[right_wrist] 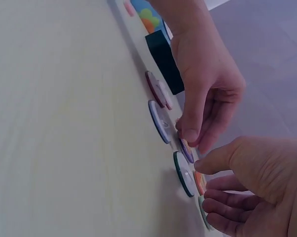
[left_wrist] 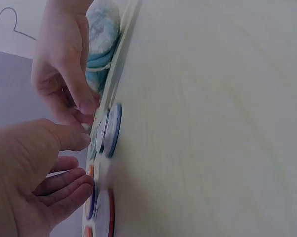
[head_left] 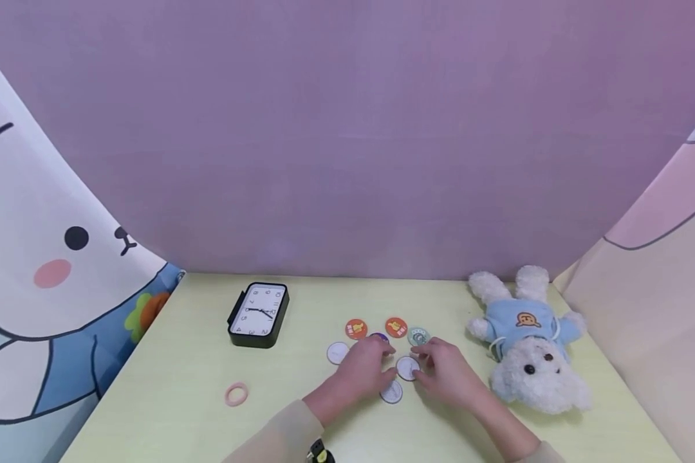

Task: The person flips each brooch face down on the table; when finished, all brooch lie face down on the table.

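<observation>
Several flat round discs lie on the table between and around the hands. My left hand [head_left: 363, 365] hovers over the group, fingers loosely bent, and partly covers a purple disc [head_left: 379, 336]. Its thumb is close to a white-faced disc [head_left: 391, 391]. My right hand [head_left: 447, 373] has thumb and fingers spread, the thumb at the edge of another white-faced disc [head_left: 408, 368]; whether it touches is unclear. This disc has a green rim [right_wrist: 177, 163] in the right wrist view. Behind are two orange discs [head_left: 356, 329] and a teal disc [head_left: 419, 336]. A third white-faced disc [head_left: 338, 352] lies left.
A black-framed clock [head_left: 259, 315] lies at the back left, with a pink ring [head_left: 236, 394] in front of it. A white plush toy [head_left: 533, 341] in a blue top lies on the right. A purple panel [head_left: 347, 141] stands behind the table [head_left: 168, 360].
</observation>
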A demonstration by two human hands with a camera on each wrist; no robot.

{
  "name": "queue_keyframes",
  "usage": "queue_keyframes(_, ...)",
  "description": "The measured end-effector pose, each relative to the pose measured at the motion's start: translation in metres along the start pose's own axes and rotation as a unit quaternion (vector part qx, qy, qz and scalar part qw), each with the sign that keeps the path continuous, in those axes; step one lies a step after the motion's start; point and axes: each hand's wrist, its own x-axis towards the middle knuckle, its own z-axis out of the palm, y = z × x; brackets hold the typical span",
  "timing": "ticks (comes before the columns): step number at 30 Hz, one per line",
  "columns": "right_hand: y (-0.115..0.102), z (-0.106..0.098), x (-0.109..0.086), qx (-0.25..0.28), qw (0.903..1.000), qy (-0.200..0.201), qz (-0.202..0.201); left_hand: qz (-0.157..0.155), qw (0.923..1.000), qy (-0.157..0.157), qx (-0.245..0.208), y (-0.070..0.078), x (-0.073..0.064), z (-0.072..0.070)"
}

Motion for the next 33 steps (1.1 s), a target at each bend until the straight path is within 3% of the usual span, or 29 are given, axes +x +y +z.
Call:
queue_keyframes(6, -0.008, -0.003, 0.009, 0.01, 0.9999, -0.006, 0.013, -0.021, 0.9993, 0.019, 0.024, -0.017, -0.005, -0.014)
queue_keyframes(13, -0.017, -0.001, 0.022, 0.01, 0.9998, -0.011, -0.014, -0.028, 0.9985, 0.041, 0.022, -0.031, -0.004, -0.021)
queue_keyframes(26, -0.023, 0.021, 0.042, 0.011, 0.9986, -0.017, -0.05, -0.038, 0.9986, 0.024, 0.029, -0.039, 0.002, -0.014)
queue_keyframes(33, -0.021, 0.03, 0.048, -0.017, 0.9971, 0.0, -0.075, -0.022, 0.9982, 0.027, 0.049, -0.038, 0.006, -0.011)
